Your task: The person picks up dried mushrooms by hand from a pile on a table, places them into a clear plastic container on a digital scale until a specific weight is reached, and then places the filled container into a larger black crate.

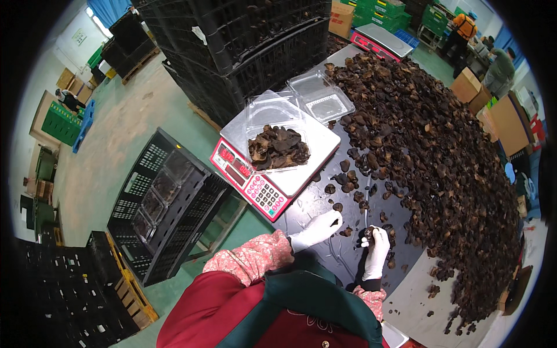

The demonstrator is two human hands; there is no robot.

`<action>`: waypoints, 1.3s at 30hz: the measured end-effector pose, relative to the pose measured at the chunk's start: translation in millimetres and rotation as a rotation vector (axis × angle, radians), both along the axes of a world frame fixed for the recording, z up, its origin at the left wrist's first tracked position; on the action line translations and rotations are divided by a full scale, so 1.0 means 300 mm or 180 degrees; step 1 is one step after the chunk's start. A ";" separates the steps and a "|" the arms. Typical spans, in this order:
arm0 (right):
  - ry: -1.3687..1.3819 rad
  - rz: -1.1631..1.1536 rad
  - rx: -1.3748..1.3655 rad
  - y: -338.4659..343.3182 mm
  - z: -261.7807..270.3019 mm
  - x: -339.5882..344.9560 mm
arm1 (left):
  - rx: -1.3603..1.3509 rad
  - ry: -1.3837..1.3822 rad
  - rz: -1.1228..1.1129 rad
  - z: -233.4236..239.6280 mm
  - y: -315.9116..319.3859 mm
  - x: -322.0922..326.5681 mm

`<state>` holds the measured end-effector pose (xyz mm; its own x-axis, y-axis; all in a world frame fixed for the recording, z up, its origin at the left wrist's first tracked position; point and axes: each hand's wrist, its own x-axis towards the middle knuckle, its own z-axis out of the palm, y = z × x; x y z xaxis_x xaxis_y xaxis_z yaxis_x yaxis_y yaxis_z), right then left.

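Note:
My left hand [317, 230], in a white glove, is over the dark tabletop [315, 206] beside the scale. Its thumb and forefinger curve around a dark gap; whether they pinch anything is unclear. Just past its fingertips is a piece of dried black fungus [337, 207]. My right hand [377, 254], gloved too, holds a dark fungus piece [370, 235] between its fingers. Loose pieces lie around both hands. On the digital scale [320, 145] stands a clear plastic clamshell box [251, 163], its lid raised, holding a heap of fungus [280, 145].
A large fungus pile [426, 130] covers the table's right side. Behind the scale are empty clear boxes [330, 104] and stacked black crates [261, 48]. At left, a black crate [169, 209] contains clear boxes. A second scale [383, 39] stands at the far end; people [464, 30] work beyond.

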<state>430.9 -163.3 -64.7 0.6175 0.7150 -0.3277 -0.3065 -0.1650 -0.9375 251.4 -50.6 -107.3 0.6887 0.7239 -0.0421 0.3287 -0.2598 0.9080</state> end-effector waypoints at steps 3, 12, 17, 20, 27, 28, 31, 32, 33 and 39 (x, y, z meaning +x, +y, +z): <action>0.0279 0.0088 0.0042 0.020 0.041 -0.045 | -0.0039 -0.0333 0.0162 0.013 -0.002 -0.023; -0.3894 0.0990 0.0176 0.234 0.101 -0.112 | 0.0507 -0.0304 -0.0084 0.133 0.031 -0.078; -0.3809 0.1872 0.1088 0.523 0.328 -0.363 | 0.1208 -0.0411 -0.0005 0.162 0.089 -0.253; -0.4840 0.2499 0.1577 0.703 0.423 -0.507 | 0.1136 -0.0037 -0.0135 0.128 0.084 -0.348; -0.5008 0.3542 0.1121 0.875 0.391 -0.609 | 0.0728 -0.0596 0.0274 0.169 0.087 -0.403; -0.5042 0.2776 0.2123 0.873 0.363 -0.584 | 0.0771 -0.0724 0.0290 0.178 0.091 -0.398; -0.3973 0.2475 0.1775 0.858 0.353 -0.545 | 0.0990 -0.0957 0.0286 0.190 0.110 -0.400; -0.3745 0.2458 0.2014 0.864 0.364 -0.538 | 0.0979 -0.0964 0.0304 0.193 0.108 -0.404; -0.2985 0.2531 0.1884 0.858 0.377 -0.537 | 0.0830 -0.0903 0.0286 0.205 0.104 -0.413; -0.0303 0.1367 0.1081 0.727 0.450 -0.450 | 0.1283 -0.0779 0.0178 0.233 0.095 -0.428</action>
